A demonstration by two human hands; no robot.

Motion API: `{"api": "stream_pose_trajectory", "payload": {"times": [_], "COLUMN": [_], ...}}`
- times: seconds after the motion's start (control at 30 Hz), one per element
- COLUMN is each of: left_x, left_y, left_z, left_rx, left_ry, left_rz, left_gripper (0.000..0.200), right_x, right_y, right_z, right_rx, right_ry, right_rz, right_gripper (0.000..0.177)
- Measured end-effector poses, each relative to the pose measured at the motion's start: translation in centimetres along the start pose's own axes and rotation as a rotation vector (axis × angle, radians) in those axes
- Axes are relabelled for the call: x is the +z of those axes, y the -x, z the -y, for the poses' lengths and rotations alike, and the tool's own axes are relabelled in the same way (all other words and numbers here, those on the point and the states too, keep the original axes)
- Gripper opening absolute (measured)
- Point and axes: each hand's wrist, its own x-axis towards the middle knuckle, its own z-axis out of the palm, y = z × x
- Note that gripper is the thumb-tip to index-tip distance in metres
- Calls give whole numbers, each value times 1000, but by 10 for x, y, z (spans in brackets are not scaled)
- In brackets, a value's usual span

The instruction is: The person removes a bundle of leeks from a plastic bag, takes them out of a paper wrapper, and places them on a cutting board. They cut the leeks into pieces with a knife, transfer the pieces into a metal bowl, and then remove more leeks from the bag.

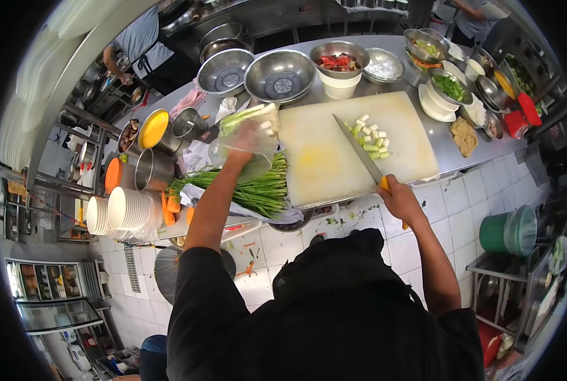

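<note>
A white cutting board (309, 171) lies on the metal counter. My right hand (399, 197) is closed round the yellow handle of a knife (363, 152), its blade resting over the board beside chopped pale green and white pieces (373, 141). To the left of the board, my left hand (242, 143) is inside or behind a clear plastic bag (258, 159), its fingers blurred by the plastic. Pale green stalks (248, 116) show at the bag's upper end. Below the bag lies a bunch of thin green stalks (258, 190) on white paper.
Metal bowls (280, 75) line the counter's back, one with red pieces (339, 62). Stacked white containers (129, 208) and metal pots (154, 170) stand left. A bowl of chopped greens (448, 87) is at right. Two other people (145, 44) stand across the counter.
</note>
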Motion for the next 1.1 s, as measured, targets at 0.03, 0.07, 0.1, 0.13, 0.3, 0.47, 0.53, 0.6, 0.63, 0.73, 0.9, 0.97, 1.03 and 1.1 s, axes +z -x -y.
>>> {"api": "stream_pose_trajectory", "payload": {"times": [0.03, 0.07, 0.1, 0.13, 0.3, 0.47, 0.53, 0.6, 0.63, 0.73, 0.9, 0.97, 1.03, 1.1], "left_x": [2, 3, 5, 8, 10, 11, 14, 11, 10, -15, -87, -114, -131, -142], "left_y": [-1, 0, -1, -2, -9, -15, -15, -16, -17, -25, -47, -60, -69, -64], "left_z": [-1, 0, 1, 2, 0, 9, 5, -2, -8, -43, -57, -70, -78, -80], "left_rx": [48, 94, 98, 102, 101, 15, 55, 97, 120, -54, 180, -52, -119, -1], "left_ry": [-24, -51, -115, -178, -166, -486, -405, -408, -444, -476, 478, -42, -237, -308], "left_rz": [-59, -117, -135, -149, -166, 64, -30, -105, -132, 16, 178, 368, 598, 779], "left_gripper": [41, 37, 35, 32, 27, 25, 26, 28, 29, 39, 48, 52, 53, 49], "right_x": [0, 1, 0, 1, 5, 0, -2, -4, -3, -5, -10, -11, -9, -6], "right_y": [0, 1, 0, 0, 0, 0, 2, 0, 0, -3, 0, -1, 1, -1], "right_z": [0, 0, 1, 1, -3, -1, -2, 0, -2, -6, 0, 0, -2, -4], "right_rx": [4, 6, 7, 2, -39, -18, -7, 11, 5, 2, 34, 29, 26, 7], "right_ry": [-3, -7, -10, -12, -12, -19, -25, -39, -46, -56, -90, -91, -97, -104], "right_rz": [-2, -1, -2, -8, -34, -6, 9, 25, 20, 24, 60, 65, 59, 37], "right_gripper": [31, 31, 31, 31, 30, 31, 32, 32, 32, 33, 34, 33, 33, 33]}}
